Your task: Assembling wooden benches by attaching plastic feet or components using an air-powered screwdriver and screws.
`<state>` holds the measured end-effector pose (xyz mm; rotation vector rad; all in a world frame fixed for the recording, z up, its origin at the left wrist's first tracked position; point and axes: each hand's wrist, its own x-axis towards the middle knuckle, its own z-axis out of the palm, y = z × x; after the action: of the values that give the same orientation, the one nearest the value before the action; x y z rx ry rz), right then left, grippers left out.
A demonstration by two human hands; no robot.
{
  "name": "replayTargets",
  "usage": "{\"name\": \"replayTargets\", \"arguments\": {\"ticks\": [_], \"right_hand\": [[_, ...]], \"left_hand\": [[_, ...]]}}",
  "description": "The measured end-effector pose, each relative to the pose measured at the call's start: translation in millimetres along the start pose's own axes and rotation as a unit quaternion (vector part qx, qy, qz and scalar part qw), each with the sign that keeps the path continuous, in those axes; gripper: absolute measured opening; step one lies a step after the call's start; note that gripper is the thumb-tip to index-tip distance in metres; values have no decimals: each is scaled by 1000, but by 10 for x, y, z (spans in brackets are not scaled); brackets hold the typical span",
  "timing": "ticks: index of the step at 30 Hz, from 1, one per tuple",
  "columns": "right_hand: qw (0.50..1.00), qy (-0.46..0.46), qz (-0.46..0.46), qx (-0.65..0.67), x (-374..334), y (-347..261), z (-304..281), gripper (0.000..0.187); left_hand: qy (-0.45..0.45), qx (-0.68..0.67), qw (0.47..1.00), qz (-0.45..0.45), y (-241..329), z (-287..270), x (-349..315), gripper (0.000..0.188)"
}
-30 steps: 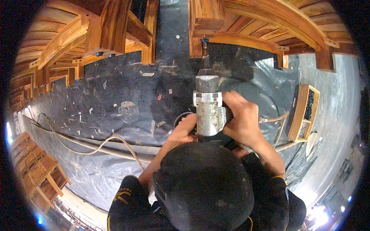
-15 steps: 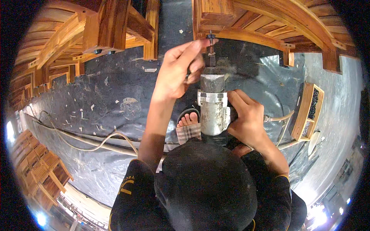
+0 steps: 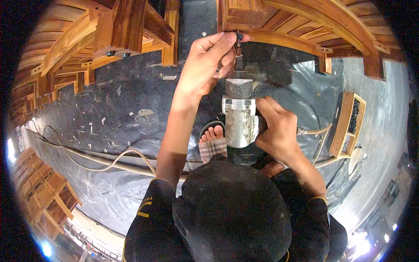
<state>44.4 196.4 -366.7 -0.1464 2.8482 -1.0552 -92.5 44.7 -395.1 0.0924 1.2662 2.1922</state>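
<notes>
My right hand (image 3: 278, 129) is wrapped round the grip of an air impact driver (image 3: 239, 113) with a worn silver and dark grey body. Its bit (image 3: 238, 51) points away from me. Just beyond the bit's tip, my left hand (image 3: 207, 61) pinches a small black furniture foot (image 3: 239, 36) between thumb and fingers. The foot is right by the end of a wooden furniture leg (image 3: 244, 13); whether it touches the wood I cannot tell. My left fingers partly cover the foot.
An air hose (image 3: 321, 130) runs right from the driver. At the right stands a wooden box (image 3: 342, 124) of black pieces and small metal parts. Wooden furniture (image 3: 118, 32) at the far left carries two black feet. Pipes and a cable (image 3: 104, 162) cross the scrap-strewn floor.
Both hands have moved slightly away from me, bringing the driver and the small black foot up to the wooden leg.
</notes>
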Motion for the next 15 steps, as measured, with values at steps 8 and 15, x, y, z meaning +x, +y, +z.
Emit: {"name": "replayTargets", "arguments": {"ticks": [8, 15], "right_hand": [[1000, 20, -13, -9, -13, 3, 3, 36], [1000, 13, -5, -3, -29, 14, 23, 49]], "left_hand": [[-8, 17, 1000, -2, 28, -3, 5, 30], [-10, 22, 1000, -3, 39, 2, 2, 29]]}}
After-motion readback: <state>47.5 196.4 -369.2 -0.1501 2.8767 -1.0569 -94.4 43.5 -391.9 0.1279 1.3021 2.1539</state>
